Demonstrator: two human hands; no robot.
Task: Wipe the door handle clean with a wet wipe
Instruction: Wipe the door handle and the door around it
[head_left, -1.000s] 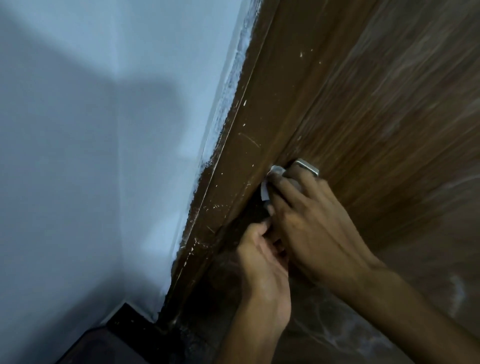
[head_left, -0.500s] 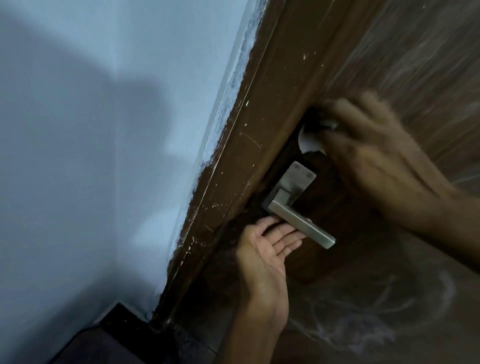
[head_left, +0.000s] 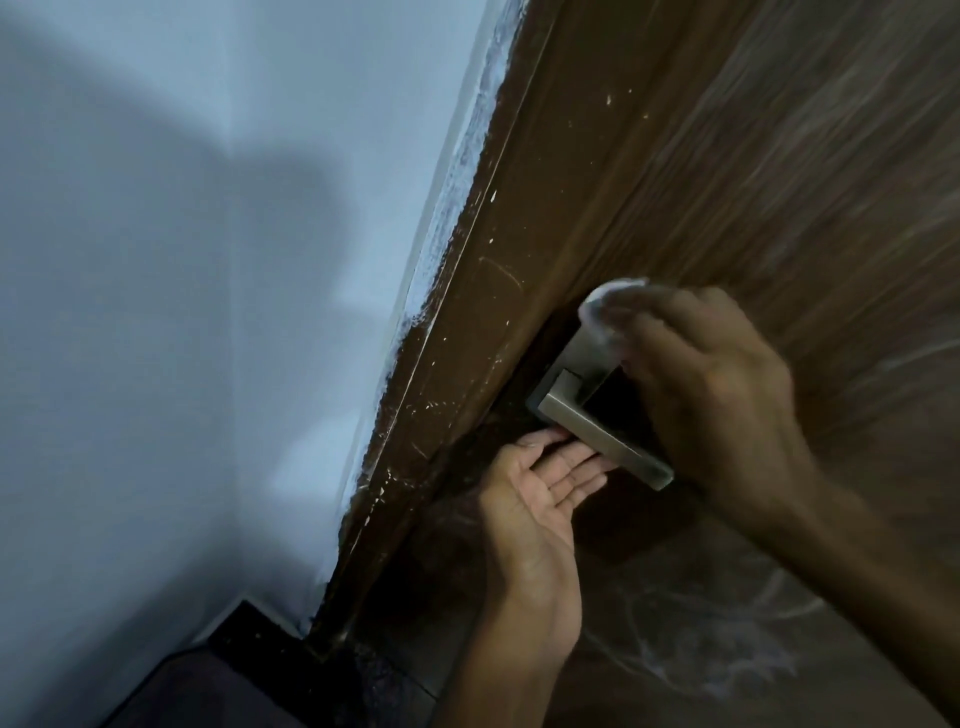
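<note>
Two hands: both are near the middle right of the frame, at a metal door handle (head_left: 597, 431).
Writing: no words or brand marks can be read on anything here.
Door handle: a grey metal lever on a square plate, on the brown wooden door (head_left: 779, 182). The lever points down and to the right.
Left hand (head_left: 540, 499): open, palm up, fingers flat. The fingertips (head_left: 571, 447) go under the lever and touch its underside.
Right hand (head_left: 711, 384): blurry, fingers curled around a white wet wipe (head_left: 605, 312). It presses the wipe on the top of the square plate.
Wet wipe: a small white bunch, sticking out past the fingers at the upper left of the hand, touching the plate.
Door frame (head_left: 498, 322): a dark brown strip left of the handle, with little white paint specks and scratches.
Wall (head_left: 208, 312): pale blue, fills the left half of the frame, with a big soft shadow on it.
Floor (head_left: 218, 686): dark, in the lower left corner.
Door marks: white swirly smears in the lower right part of the door.
Change from half a second ago: the right hand was higher up on the door, away from the handle. Now it has come down and the wipe is on the plate.
Same as before: the left hand has stayed under the lever, open like a little shelf.
</note>
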